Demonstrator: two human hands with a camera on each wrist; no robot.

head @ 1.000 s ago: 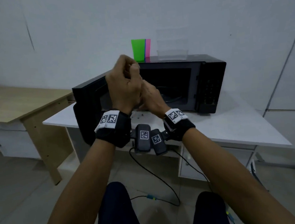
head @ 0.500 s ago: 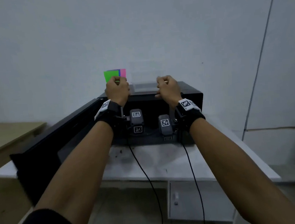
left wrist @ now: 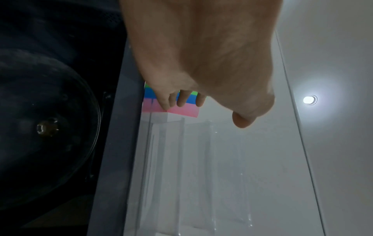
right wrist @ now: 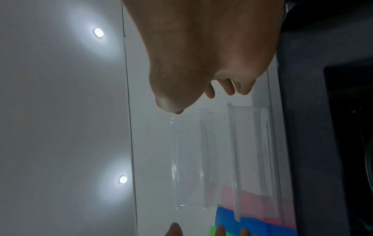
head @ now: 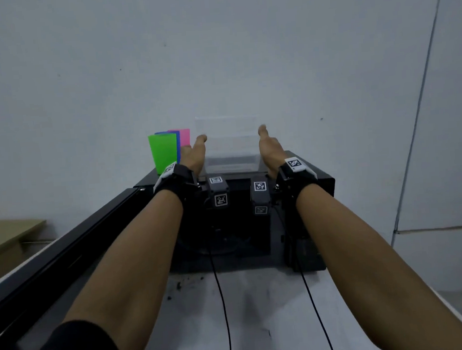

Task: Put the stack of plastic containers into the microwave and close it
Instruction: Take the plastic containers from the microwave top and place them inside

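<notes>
Hands point(head: 195, 155) point(head: 269, 149) flanking container stack point(head: 229, 144)

- No words, brand names or numbers can be read anywhere in these views.
- The only signs are black-and-white square fiducial markers: one on the white tab of the black left wristband point(head: 168, 169), one on the white tab of the black right wristband point(head: 294, 163), and two each on the grey left wrist camera housing point(head: 219, 191) and the grey right wrist camera housing point(head: 260, 197). They carry patterns, not letters.
</notes>
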